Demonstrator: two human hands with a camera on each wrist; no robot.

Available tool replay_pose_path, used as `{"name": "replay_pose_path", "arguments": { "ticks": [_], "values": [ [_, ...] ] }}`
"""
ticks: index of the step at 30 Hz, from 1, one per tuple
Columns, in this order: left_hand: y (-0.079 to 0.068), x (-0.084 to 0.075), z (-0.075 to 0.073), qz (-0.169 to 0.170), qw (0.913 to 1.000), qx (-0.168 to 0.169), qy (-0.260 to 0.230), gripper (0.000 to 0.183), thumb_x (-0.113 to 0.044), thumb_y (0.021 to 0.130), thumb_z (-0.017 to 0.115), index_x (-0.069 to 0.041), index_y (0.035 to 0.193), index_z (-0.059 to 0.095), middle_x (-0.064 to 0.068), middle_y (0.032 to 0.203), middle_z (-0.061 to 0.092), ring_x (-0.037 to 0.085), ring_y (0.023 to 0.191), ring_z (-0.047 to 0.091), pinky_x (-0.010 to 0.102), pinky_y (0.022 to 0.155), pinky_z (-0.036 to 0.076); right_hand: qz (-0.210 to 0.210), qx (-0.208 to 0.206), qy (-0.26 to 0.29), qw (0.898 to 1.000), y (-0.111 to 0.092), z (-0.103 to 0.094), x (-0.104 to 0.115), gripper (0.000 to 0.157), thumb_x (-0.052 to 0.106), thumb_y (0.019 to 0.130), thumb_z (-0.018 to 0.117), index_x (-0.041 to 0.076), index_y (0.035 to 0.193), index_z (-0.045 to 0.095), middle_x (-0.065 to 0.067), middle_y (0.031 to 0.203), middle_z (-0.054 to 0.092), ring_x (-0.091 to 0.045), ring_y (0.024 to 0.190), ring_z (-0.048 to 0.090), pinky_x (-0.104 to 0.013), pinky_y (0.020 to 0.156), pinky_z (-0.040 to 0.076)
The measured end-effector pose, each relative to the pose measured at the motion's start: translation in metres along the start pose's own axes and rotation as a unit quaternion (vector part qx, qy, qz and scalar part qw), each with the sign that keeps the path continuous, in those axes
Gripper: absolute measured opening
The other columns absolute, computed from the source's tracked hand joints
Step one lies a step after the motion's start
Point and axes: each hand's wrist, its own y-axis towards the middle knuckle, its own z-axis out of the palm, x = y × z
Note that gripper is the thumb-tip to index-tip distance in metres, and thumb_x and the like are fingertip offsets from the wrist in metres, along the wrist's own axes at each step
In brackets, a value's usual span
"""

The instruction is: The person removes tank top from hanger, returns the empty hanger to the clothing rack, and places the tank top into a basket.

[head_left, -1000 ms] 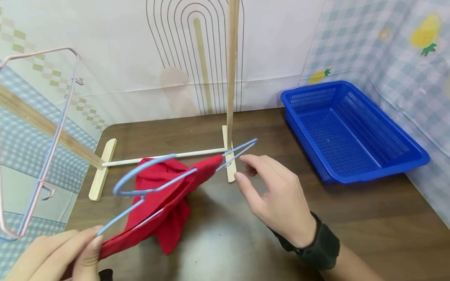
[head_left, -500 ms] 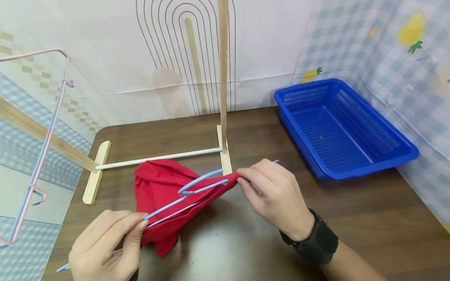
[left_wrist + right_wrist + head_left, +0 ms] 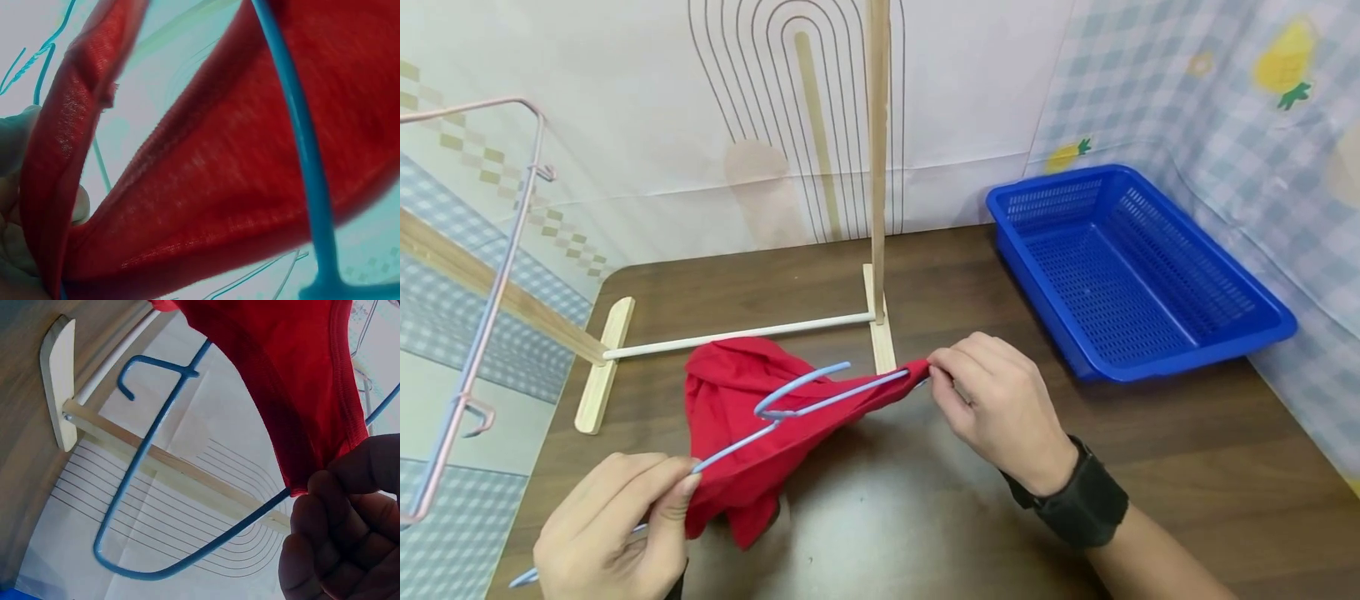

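A blue clothes hanger is partly inside a red garment, its hook standing outside the fabric. My left hand pinches the hanger's left arm between thumb and fingers, with red fabric at the fingertips. In the left wrist view, a band of the garment crosses in front of that hand's fingers. My right hand pinches the garment's upper right edge beside the hanger's right end. From the right wrist view, thumb and finger hold a narrow hemmed part of the garment, and the hanger's bar runs under it.
A wooden rack with a white lower bar, an upright post and flat feet stands behind the garment. Pink and blue hangers hang at the left. A blue plastic basket sits at the right by the wall cloth.
My right hand, apart from the garment at first, took hold of its edge and has drawn it slightly right. My left hand moved right with the hanger, then slightly left.
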Motion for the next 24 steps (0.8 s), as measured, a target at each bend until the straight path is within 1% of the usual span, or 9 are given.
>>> {"name": "replay_pose_path", "arguments": {
  "ticks": [3,5,9,14,17,20,24],
  "values": [
    [0.0,0.001,0.001,0.001,0.9999,-0.012,-0.011,0.041,-0.013,0.092,0.076,0.011,0.06,0.065,0.013,0.057,0.059,0.009,0.057,0.049,0.006,0.062,0.036,0.012,0.005,-0.006,1.0,-0.002,-0.001,-0.003,0.007,0.005,0.09,0.068,0.003,0.09,0.075,-0.004,0.077,0.071,-0.017,0.071,0.062,-0.032,0.064,0.052],
    [0.0,0.002,0.0,-0.005,0.9996,-0.019,-0.018,0.041,-0.011,0.091,0.077,0.012,0.06,0.064,0.012,0.057,0.059,0.009,0.057,0.049,0.005,0.063,0.036,0.02,0.01,-0.008,1.0,-0.003,-0.001,-0.006,0.006,0.004,0.089,0.069,0.003,0.09,0.075,-0.004,0.078,0.071,-0.017,0.072,0.062,-0.033,0.064,0.053],
    [0.0,0.002,-0.004,-0.021,0.9992,-0.016,-0.03,0.041,-0.009,0.09,0.078,0.014,0.06,0.063,0.012,0.058,0.059,0.006,0.059,0.049,0.004,0.064,0.034,0.037,0.019,-0.006,0.999,-0.006,-0.001,-0.011,0.005,0.002,0.087,0.072,0.003,0.091,0.075,-0.006,0.079,0.072,-0.018,0.073,0.063,-0.034,0.065,0.056],
    [0.002,0.002,-0.007,-0.019,0.9991,-0.024,-0.029,0.041,-0.008,0.09,0.078,0.014,0.059,0.061,0.012,0.057,0.058,0.006,0.057,0.045,0.002,0.064,0.034,0.056,0.027,0.003,0.998,-0.009,0.0,-0.016,0.006,0.0,0.086,0.074,0.003,0.092,0.075,-0.006,0.08,0.072,-0.017,0.074,0.063,-0.034,0.064,0.056],
    [0.002,0.0,-0.01,-0.032,0.9989,-0.026,-0.025,0.041,-0.007,0.09,0.077,0.015,0.059,0.06,0.011,0.057,0.057,0.005,0.058,0.046,0.001,0.065,0.035,0.066,0.026,0.005,0.997,-0.011,0.0,-0.019,0.006,0.001,0.086,0.074,0.004,0.091,0.075,-0.006,0.081,0.073,-0.017,0.074,0.063,-0.034,0.065,0.056],
    [-0.001,0.0,-0.014,-0.047,0.9984,-0.022,-0.024,0.039,-0.005,0.089,0.078,0.016,0.06,0.061,0.011,0.059,0.059,0.004,0.06,0.048,0.0,0.067,0.038,0.074,0.026,0.007,0.997,-0.012,0.0,-0.021,0.006,0.001,0.086,0.074,0.004,0.091,0.074,-0.006,0.081,0.073,-0.017,0.075,0.063,-0.035,0.066,0.057],
    [-0.009,0.007,-0.022,-0.051,0.9983,-0.015,-0.023,0.033,-0.002,0.086,0.079,0.016,0.062,0.064,0.013,0.061,0.061,0.005,0.062,0.052,0.001,0.069,0.041,0.08,0.029,0.005,0.996,-0.015,0.0,-0.025,0.005,0.002,0.087,0.073,0.004,0.091,0.074,-0.006,0.082,0.073,-0.017,0.076,0.063,-0.034,0.067,0.057]
  ]
}}
